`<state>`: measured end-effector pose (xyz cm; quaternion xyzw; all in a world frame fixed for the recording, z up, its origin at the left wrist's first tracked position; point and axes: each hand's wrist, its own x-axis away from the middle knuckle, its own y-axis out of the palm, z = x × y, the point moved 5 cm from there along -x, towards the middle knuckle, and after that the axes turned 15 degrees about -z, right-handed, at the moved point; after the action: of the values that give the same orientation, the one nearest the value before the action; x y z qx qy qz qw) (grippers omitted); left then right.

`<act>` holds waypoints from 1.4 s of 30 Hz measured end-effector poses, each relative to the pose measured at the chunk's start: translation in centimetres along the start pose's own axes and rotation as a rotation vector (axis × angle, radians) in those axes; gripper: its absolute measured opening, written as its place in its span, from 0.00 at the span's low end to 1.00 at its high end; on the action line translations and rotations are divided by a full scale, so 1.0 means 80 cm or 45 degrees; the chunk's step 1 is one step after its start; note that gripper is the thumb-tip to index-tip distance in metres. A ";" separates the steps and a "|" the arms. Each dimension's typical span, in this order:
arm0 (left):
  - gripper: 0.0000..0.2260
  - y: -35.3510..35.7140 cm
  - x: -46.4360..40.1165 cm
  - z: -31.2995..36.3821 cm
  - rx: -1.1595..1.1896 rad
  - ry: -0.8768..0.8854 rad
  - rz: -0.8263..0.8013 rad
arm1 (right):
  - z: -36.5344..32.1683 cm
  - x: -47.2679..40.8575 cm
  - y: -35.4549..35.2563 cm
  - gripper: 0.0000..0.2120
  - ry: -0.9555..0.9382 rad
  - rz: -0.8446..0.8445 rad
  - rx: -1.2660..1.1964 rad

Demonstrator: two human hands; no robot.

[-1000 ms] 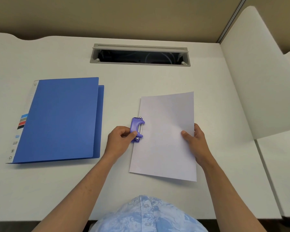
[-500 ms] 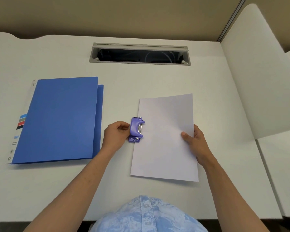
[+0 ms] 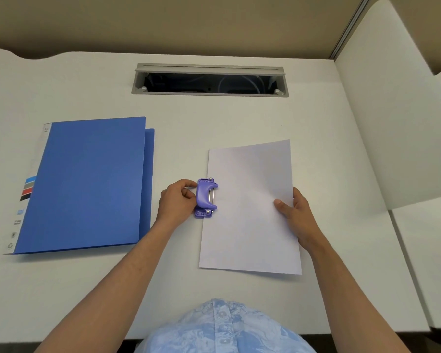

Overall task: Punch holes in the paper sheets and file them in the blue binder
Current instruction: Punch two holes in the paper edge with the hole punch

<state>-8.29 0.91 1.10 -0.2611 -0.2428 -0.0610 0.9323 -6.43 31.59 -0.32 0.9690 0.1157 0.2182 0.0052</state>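
A white paper sheet (image 3: pixel 250 207) lies in the middle of the white desk (image 3: pixel 214 118). Its left edge sits inside a small purple hole punch (image 3: pixel 206 197). My left hand (image 3: pixel 177 203) is at the punch's left side, its thumb and fingers curled against the punch's back. My right hand (image 3: pixel 295 212) grips the sheet's right edge, thumb on top of the paper and fingers under it. The blue binder (image 3: pixel 87 184) lies closed at the left of the desk, apart from both hands.
A grey cable slot (image 3: pixel 210 80) is cut into the desk at the back. A white divider panel (image 3: pixel 392 110) stands at the right, with a second desk surface (image 3: pixel 425 250) beyond it. The desk's front edge runs just above my shirt.
The sheet has turned a little, its left edge now squarer in the punch. My left hand has slid off the punch's top to its left side. My right hand stays on the sheet.
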 end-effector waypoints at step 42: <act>0.12 -0.005 -0.004 0.011 -0.091 -0.019 -0.024 | -0.006 -0.011 0.003 0.14 0.016 -0.069 -0.008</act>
<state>-9.06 1.03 1.77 -0.2923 -0.2497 -0.0765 0.9200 -7.35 31.17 -0.24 0.9642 0.1411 0.2243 0.0136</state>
